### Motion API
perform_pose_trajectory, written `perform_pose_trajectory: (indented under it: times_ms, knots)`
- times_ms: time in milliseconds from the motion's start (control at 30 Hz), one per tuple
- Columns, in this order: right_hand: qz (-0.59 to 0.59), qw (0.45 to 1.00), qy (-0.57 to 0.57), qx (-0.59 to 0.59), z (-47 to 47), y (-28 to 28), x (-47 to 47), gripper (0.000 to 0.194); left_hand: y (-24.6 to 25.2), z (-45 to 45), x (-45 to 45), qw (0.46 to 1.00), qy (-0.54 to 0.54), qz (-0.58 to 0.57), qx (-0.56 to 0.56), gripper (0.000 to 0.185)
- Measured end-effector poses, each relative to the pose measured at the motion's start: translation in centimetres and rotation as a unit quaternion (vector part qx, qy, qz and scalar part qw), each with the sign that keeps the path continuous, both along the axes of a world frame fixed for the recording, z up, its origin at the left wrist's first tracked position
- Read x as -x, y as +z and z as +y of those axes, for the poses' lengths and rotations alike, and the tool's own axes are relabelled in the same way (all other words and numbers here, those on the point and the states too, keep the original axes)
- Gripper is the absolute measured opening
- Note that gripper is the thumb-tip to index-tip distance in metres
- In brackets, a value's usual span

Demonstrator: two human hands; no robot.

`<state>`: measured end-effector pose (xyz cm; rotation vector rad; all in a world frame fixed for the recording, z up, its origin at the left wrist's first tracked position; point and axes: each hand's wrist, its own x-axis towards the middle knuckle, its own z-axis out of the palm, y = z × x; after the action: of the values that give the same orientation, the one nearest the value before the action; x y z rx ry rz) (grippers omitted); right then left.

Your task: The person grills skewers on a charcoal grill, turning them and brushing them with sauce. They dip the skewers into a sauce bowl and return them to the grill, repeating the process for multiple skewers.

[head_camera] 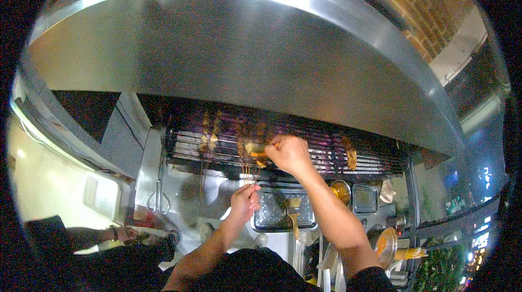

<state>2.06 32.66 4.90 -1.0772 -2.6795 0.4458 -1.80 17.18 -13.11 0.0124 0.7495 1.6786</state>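
Observation:
My left hand [245, 202] grips the lower ends of several thin skewers [246, 169], whose food lies over the metal grill grate [326, 161]. My right hand [288, 154] is closed on an orange-handled tool [259, 154], held over the grate beside that food; its head is blurred, so its kind is unclear. More skewered food [209, 139] lies at the left part of the grate, and another piece [350, 155] at the right. Below the grate, a brush [293, 214] rests on a metal tray [267, 218].
Tongs [158, 194] lie on the left counter. A bowl of yellow liquid [340, 192], a small rectangular tray [365, 199] and a crumpled cloth [387, 191] are at right, with a metal bowl [385, 245] lower down. A steel hood [244, 55] overhangs the grill. A co-worker's arm [94, 237] is at lower left.

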Motion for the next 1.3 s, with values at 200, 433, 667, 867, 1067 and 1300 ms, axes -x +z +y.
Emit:
perform_pose_trajectory:
  times_ms: [200, 433, 667, 867, 1067, 1300]
  knots:
    - [0.133, 0.975, 0.125, -0.131, 1.0, -1.8, -4.4, 0.018, 1.0, 0.9, -0.5, 0.997, -0.011, 0.075, 0.025, 0.027]
    - [0.395, 0.895, -0.042, 0.201, 4.7, 4.3, -15.5, 0.019, 2.8, -0.7, 1.4, 0.816, 0.037, 0.569, 0.099, 0.033]
    - [0.404, 0.902, -0.053, 0.141, 7.6, 6.3, -17.8, 0.017, 12.4, -0.7, 4.6, 0.27, -0.091, 0.91, 0.3, 0.019]
    - [0.114, 0.99, 0.053, 0.06, 5.8, 1.4, -8.1, 0.031, 7.3, 0.1, 1.3, 0.276, -0.141, 0.891, 0.331, 0.023]
    - [0.096, 0.988, 0.115, -0.028, 3.3, -1.4, -8.1, 0.026, 7.6, -0.9, 0.3, 0.364, -0.135, 0.854, 0.346, 0.025]
    - [0.007, 0.995, 0.052, 0.088, 5.3, 0.5, -6.9, 0.029, 5.6, -2.2, 3.1, 0.914, -0.137, 0.336, 0.181, 0.042]
